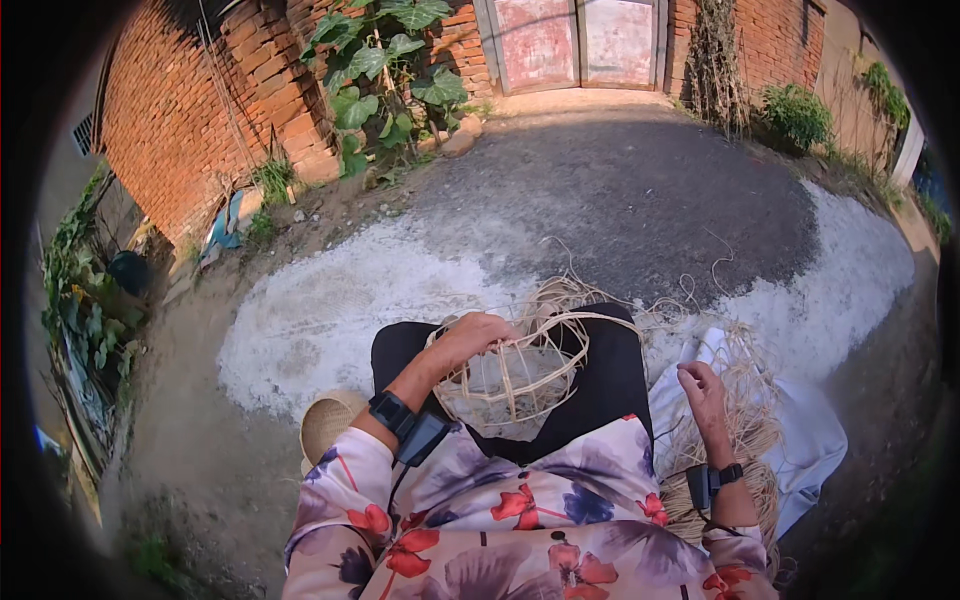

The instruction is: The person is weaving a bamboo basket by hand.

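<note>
An openwork basket frame (512, 372) of pale, thin woven strands rests in my lap between my knees. My left hand (478, 334) grips its upper left edge, the fingers wrapped over the strands and partly hidden. A loose strand (605, 317) runs from the frame's top toward the right. Held apart from the frame, my right hand (704, 388) is raised over the right side with its fingers curled together. Whatever it may pinch is too small to make out. Below and beside that hand lies a tangled heap of pale strands (752, 415).
A white cloth sack (808, 440) lies under the strand heap. By my left elbow stands a round woven basket (328, 424). More loose strands (565, 294) trail past my knees onto the grey ground. Farther off are a leafy plant (370, 85), brick walls (185, 120) and a faded double door (535, 45).
</note>
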The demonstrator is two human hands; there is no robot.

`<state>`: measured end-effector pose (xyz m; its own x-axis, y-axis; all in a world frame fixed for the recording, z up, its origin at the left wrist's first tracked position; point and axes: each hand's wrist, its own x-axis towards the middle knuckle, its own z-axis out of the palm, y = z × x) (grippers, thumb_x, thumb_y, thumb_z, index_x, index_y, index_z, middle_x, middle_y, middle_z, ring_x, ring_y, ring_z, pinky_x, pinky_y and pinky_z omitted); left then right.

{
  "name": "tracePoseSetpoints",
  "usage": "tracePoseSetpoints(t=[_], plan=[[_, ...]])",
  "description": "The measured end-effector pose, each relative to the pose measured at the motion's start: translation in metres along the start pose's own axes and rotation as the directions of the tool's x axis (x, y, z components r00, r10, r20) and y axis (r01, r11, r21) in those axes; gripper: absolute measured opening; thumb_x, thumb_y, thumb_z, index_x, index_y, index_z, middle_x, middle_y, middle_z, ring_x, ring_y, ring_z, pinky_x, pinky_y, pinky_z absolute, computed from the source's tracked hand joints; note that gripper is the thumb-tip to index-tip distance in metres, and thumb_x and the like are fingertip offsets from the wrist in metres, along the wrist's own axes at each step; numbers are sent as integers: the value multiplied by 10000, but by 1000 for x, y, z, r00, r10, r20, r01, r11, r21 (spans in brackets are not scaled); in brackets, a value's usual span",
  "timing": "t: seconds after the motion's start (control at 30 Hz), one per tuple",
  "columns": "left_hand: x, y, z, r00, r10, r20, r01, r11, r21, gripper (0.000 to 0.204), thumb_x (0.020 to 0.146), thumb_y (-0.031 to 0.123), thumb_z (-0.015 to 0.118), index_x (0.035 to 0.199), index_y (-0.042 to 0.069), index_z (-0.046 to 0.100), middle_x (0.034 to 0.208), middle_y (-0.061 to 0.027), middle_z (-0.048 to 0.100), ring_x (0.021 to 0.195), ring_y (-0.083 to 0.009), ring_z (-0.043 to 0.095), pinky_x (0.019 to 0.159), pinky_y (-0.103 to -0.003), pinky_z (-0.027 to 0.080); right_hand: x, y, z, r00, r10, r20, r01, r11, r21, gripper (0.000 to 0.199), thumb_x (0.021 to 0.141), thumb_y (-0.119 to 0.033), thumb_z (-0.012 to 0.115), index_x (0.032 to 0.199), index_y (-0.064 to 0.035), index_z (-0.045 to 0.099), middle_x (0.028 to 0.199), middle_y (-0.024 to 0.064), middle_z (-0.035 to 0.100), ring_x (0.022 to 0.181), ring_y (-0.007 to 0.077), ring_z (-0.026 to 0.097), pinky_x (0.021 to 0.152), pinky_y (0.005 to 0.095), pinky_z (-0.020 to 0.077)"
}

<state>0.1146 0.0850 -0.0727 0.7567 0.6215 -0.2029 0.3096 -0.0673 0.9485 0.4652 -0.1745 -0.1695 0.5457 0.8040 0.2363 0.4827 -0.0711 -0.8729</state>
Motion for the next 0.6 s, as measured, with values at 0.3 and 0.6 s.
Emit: tracePoseSetpoints(t=[0.3,0.6], plan=[[9,0,-5,988,-22,151,23,1000,-1,203,867,233,657,808,39,647,779,13,619,718,-62,535,651,-219,421,21,-165,120,826,-401,396,382,915,130,242,791,-20,573,1028,-36,613,825,121,612,747,275,624,650,361,495],[6,0,-5,985,-17,174,33,995,-93,146,856,173,627,953,66,606,843,-7,620,772,-104,578,666,-243,453,27,-165,165,754,-416,508,578,787,-214,179,822,-126,527,943,-68,646,857,172,635,770,355,632,671,449,494]])
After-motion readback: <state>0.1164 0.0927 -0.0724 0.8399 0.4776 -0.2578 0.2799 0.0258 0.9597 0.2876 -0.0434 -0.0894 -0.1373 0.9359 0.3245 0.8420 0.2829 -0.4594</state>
